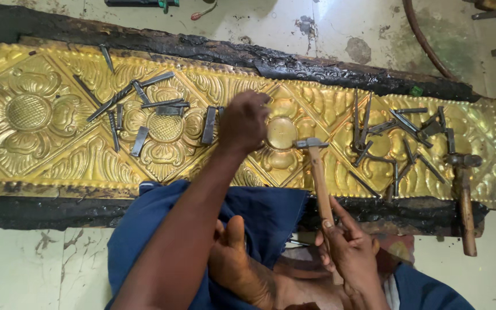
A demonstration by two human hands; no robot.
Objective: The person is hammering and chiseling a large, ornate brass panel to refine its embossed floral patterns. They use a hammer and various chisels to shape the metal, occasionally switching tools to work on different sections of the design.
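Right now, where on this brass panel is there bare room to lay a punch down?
The big flower at the panel's left end is bare, left of the punch cluster. The right tool pile is crowded, and the left hand and hammer fill the middle.

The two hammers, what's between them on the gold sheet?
In the head view, a scatter of dark metal punches lies between the held hammer and the resting hammer.

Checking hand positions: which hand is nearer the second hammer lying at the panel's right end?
Right. The right hand, gripping a hammer's handle, is left of and below the spare hammer; the left hand is much farther left.
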